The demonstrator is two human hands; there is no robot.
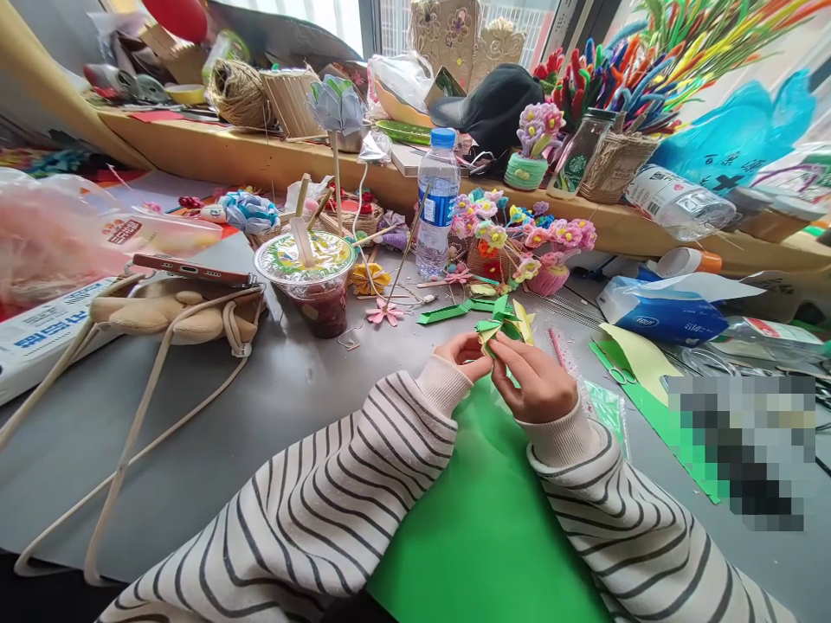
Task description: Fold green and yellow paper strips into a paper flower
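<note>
Bright daylight enters through the far window [330,23], while outer edges look stretched.

Site is a handicraft work area set beside a window [397,30]. Supporting evidence: coloured pipe cleaners [627,86] bunched at the ledge [162,145], a ball of twine [238,93], a stemmed paper flower [334,104], small yarn-like flowers [572,235] massed on the grey table [312,398], and a large sheet of green paper [497,519].

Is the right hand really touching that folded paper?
Touching. In the head view, the right hand grips the folded paper, with no gap between them.
</note>
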